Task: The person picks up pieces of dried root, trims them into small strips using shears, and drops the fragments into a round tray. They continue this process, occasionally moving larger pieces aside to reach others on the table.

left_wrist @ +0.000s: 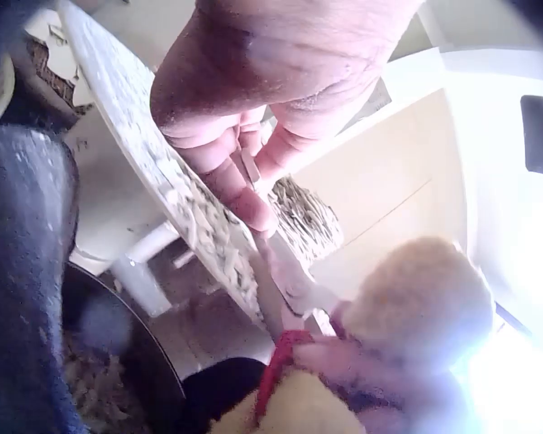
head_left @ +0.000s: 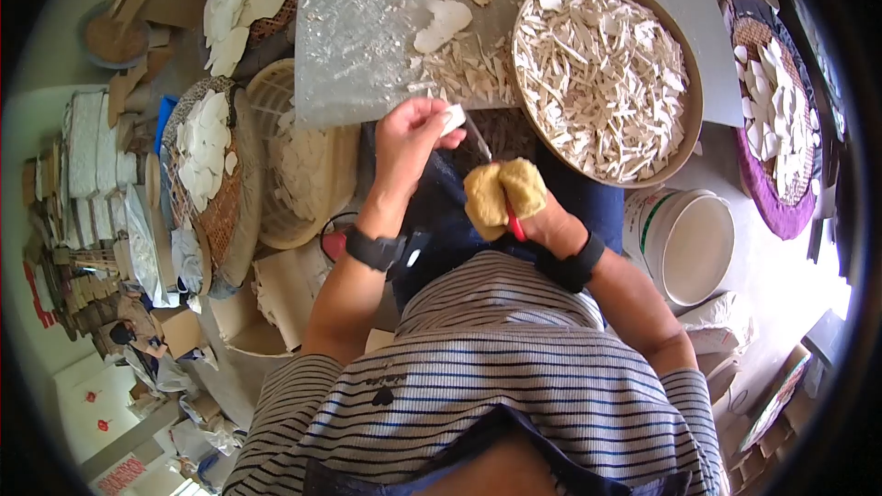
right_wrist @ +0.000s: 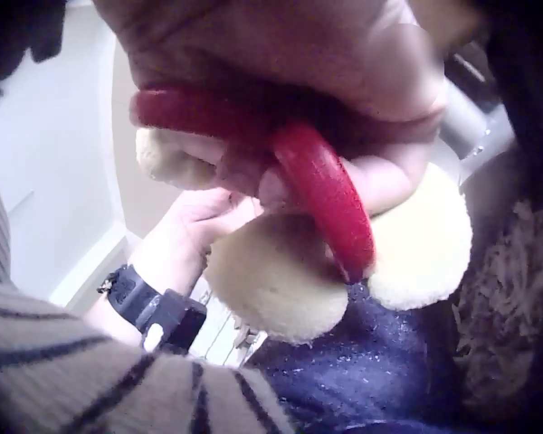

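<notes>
Over the lap, my left hand (head_left: 400, 156) pinches a small flat white piece (head_left: 454, 119) between thumb and fingers. My right hand (head_left: 553, 225) grips scissors (right_wrist: 321, 190) with red handles, its fingers through the loops. Yellow spongy padding (head_left: 487, 202) wraps around that hand's fingers and shows as rounded pads in the right wrist view. The metal blades (head_left: 479, 140) point up and left, their tips right by the white piece. From the left wrist, the blades (left_wrist: 285, 276) stand close below the left fingertips, and the fingers partly hide the piece.
A round tray (head_left: 695, 119) heaped with cut white strips sits at the grey table's (head_left: 358, 46) near right edge. Scraps and larger white slices (head_left: 445, 26) lie on the table. Baskets (head_left: 344, 184) of white slices stand left, with a white bucket (head_left: 698, 248) at right.
</notes>
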The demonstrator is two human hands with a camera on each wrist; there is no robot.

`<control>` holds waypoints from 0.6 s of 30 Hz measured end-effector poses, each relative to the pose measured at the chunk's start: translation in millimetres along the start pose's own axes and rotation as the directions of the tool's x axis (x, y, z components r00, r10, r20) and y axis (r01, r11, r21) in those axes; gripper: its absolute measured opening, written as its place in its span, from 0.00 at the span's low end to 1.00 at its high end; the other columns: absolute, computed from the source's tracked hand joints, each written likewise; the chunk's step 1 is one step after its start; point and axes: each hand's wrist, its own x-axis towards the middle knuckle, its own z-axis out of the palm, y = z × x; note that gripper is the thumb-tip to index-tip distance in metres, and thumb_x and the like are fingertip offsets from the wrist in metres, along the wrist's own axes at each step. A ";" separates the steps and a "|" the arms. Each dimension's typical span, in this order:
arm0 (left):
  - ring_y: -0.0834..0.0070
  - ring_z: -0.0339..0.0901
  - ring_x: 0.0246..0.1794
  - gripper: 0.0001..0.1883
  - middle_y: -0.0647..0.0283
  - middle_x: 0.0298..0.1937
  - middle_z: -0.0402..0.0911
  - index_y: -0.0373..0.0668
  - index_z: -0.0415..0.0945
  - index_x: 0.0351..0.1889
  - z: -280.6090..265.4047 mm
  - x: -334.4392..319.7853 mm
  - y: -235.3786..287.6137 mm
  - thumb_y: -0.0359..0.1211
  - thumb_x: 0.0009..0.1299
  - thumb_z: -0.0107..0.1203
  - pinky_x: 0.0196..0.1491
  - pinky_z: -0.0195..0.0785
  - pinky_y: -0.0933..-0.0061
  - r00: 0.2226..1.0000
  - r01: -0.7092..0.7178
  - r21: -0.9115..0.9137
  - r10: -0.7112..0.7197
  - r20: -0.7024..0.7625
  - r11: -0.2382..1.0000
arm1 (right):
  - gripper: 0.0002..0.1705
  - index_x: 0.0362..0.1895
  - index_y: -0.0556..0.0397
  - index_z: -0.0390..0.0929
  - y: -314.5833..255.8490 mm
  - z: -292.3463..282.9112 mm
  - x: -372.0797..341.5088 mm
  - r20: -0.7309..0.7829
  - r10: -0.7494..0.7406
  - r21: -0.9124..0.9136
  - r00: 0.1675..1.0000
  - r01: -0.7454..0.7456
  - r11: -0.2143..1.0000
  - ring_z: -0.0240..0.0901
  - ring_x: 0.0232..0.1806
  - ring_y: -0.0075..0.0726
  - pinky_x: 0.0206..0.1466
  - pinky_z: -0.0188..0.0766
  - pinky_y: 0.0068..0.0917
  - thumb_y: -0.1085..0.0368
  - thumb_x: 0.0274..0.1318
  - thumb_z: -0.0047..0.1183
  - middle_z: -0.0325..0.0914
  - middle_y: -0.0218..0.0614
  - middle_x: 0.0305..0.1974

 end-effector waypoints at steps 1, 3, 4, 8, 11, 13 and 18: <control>0.71 0.80 0.28 0.08 0.55 0.33 0.79 0.31 0.72 0.39 -10.4 -3.9 0.6 0.26 0.63 0.52 0.32 0.75 0.77 1.000 -0.004 0.008 0.004 0.008 1.000 | 0.13 0.34 0.52 0.75 12.0 1.0 -1.5 0.026 -0.037 -0.091 0.999 0.039 0.995 0.73 0.36 0.45 0.40 0.71 0.33 0.63 0.41 0.58 0.76 0.39 0.32; 0.70 0.79 0.27 0.09 0.53 0.34 0.79 0.31 0.73 0.40 -54.2 -8.8 10.7 0.28 0.65 0.50 0.32 0.75 0.76 0.997 -0.043 0.063 0.047 -0.069 0.997 | 0.12 0.31 0.53 0.73 8.4 -0.4 1.0 0.048 -0.118 -0.317 0.992 0.127 0.940 0.72 0.34 0.48 0.38 0.70 0.34 0.64 0.39 0.58 0.74 0.39 0.29; 0.70 0.79 0.28 0.09 0.54 0.35 0.79 0.32 0.73 0.41 -79.2 -11.2 21.5 0.27 0.65 0.49 0.32 0.75 0.77 0.983 -0.044 0.144 0.069 -0.171 0.989 | 0.12 0.31 0.53 0.73 8.2 -1.4 1.3 0.035 -0.120 -0.297 0.992 0.125 0.947 0.72 0.34 0.48 0.38 0.70 0.34 0.64 0.39 0.58 0.74 0.40 0.29; 0.71 0.76 0.39 0.08 0.59 0.37 0.80 0.37 0.79 0.37 -171.8 -3.9 40.5 0.25 0.60 0.55 0.47 0.66 0.74 0.682 -0.041 0.852 0.638 -0.358 0.521 | 0.21 0.47 0.53 0.68 34.5 -9.9 0.0 0.139 0.004 -0.062 0.990 0.005 0.998 0.72 0.41 0.27 0.48 0.70 0.27 0.65 0.48 0.59 0.74 0.33 0.41; 0.71 0.75 0.41 0.09 0.58 0.38 0.80 0.36 0.79 0.37 -118.0 17.5 65.4 0.27 0.58 0.57 0.49 0.64 0.73 0.789 -0.235 0.831 0.598 -0.141 0.504 | 0.15 0.44 0.55 0.69 10.8 3.2 8.7 0.188 0.085 0.219 0.979 -0.126 0.968 0.72 0.38 0.27 0.45 0.69 0.25 0.65 0.52 0.53 0.73 0.33 0.37; 0.69 0.76 0.40 0.09 0.59 0.37 0.80 0.36 0.79 0.36 -71.3 44.4 53.6 0.28 0.56 0.58 0.49 0.64 0.74 0.865 -0.316 0.705 0.497 -0.061 0.635 | 0.13 0.41 0.56 0.71 -22.3 6.8 13.7 0.220 0.103 0.171 0.970 -0.142 0.975 0.71 0.36 0.27 0.42 0.68 0.24 0.66 0.51 0.52 0.74 0.33 0.34; 0.66 0.76 0.39 0.13 0.58 0.36 0.79 0.37 0.78 0.38 2.5 107.5 7.5 0.30 0.55 0.59 0.47 0.65 0.76 0.660 -0.441 0.896 0.696 0.283 0.054 | 0.17 0.39 0.56 0.74 -35.4 -2.5 4.9 0.200 0.094 -0.085 0.975 -0.078 0.993 0.75 0.33 0.39 0.38 0.70 0.26 0.64 0.42 0.58 0.77 0.40 0.32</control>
